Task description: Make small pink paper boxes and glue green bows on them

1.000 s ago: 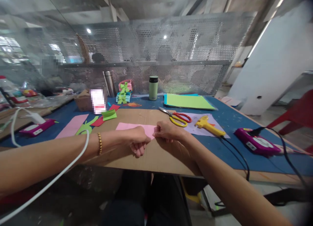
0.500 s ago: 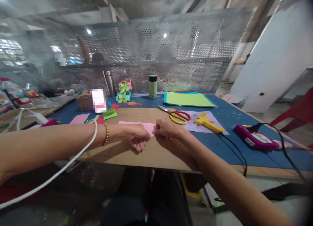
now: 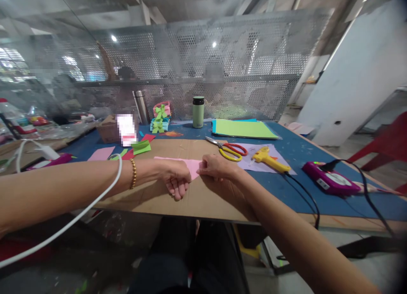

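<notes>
A piece of pink paper (image 3: 194,167) lies on a brown cardboard sheet (image 3: 152,203), partly hidden under my hands. My left hand (image 3: 177,177), with its fingers curled, presses on the paper's left part. Close to it, my right hand (image 3: 216,166) pinches the paper's right end between thumb and fingers. Just beyond my right hand are scissors (image 3: 229,149) with one red and one yellow handle. A yellow glue gun (image 3: 270,159) rests on a lilac paper sheet (image 3: 251,163) to the right.
A white cable (image 3: 104,196) crosses over my left forearm. Green sheets (image 3: 244,128), a green tumbler (image 3: 198,112) and small bow-trimmed paper baskets (image 3: 161,118) stand at the back. Paper scraps (image 3: 141,147) lie left, and a purple power strip (image 3: 329,179) sits right with its cord.
My left hand has shifted slightly left, widening the strip of pink paper seen between my hands. My right hand keeps its pinch at nearly the same spot.
</notes>
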A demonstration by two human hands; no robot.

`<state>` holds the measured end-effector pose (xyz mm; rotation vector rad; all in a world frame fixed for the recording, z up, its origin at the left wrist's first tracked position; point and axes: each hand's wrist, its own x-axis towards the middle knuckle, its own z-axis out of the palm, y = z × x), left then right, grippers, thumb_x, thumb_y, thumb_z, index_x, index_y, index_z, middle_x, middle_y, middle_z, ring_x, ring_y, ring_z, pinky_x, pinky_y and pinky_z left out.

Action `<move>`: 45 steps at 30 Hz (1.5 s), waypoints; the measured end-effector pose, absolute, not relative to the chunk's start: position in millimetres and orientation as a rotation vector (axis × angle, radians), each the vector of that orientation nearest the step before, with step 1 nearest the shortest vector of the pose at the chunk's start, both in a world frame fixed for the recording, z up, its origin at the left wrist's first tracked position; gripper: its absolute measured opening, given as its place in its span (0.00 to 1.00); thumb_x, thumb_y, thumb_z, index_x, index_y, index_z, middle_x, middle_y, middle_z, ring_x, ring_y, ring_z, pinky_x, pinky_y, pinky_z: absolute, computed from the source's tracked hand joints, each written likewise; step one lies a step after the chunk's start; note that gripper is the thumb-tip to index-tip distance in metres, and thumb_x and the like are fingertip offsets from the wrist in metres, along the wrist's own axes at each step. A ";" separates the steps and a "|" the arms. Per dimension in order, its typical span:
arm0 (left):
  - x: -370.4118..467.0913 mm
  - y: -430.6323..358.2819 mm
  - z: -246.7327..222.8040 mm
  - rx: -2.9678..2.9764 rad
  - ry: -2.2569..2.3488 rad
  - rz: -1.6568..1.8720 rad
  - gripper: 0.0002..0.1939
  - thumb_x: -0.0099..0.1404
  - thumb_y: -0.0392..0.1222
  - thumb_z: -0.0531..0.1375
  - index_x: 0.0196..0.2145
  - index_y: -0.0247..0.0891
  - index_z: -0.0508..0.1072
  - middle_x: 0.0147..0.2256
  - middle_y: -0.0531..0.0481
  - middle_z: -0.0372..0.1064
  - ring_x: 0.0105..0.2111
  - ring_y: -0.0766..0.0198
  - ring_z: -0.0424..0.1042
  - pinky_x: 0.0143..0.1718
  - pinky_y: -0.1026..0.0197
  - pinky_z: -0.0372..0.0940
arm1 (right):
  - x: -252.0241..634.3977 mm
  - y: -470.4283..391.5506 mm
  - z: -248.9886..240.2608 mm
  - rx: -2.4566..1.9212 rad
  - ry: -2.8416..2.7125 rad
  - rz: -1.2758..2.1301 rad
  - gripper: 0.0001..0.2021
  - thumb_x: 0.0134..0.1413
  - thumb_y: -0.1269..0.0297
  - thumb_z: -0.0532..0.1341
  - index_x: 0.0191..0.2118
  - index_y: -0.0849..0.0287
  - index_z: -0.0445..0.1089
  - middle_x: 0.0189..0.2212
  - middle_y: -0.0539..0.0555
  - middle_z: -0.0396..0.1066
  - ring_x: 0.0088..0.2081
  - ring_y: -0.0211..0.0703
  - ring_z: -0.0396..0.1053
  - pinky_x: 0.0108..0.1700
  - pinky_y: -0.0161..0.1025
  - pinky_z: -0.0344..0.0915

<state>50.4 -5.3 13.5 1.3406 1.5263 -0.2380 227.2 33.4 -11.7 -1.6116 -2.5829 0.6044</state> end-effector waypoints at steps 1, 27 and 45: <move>49.8 -4.6 13.7 1.344 1.515 -0.252 0.13 0.65 0.37 0.54 0.24 0.35 0.70 0.20 0.44 0.73 0.21 0.61 0.75 0.24 0.63 0.67 | 227.4 33.4 -11.4 -1.611 -2.587 0.608 0.15 0.57 0.51 0.61 0.40 0.60 0.71 0.21 0.52 0.75 0.18 0.39 0.71 0.20 0.31 0.60; 51.3 -7.5 16.3 1.342 1.534 -0.217 0.13 0.65 0.38 0.55 0.23 0.33 0.71 0.20 0.44 0.74 0.20 0.63 0.75 0.24 0.65 0.67 | 227.2 34.5 -13.6 -1.627 -2.591 0.557 0.17 0.57 0.49 0.61 0.40 0.58 0.71 0.23 0.52 0.75 0.18 0.38 0.70 0.20 0.31 0.58; 44.6 -27.1 15.4 1.671 1.509 -0.136 0.10 0.63 0.39 0.55 0.26 0.35 0.71 0.28 0.42 0.75 0.27 0.57 0.76 0.32 0.56 0.70 | 225.9 32.4 -11.6 -1.635 -2.556 0.599 0.15 0.57 0.51 0.62 0.39 0.59 0.70 0.19 0.51 0.73 0.18 0.39 0.70 0.19 0.31 0.60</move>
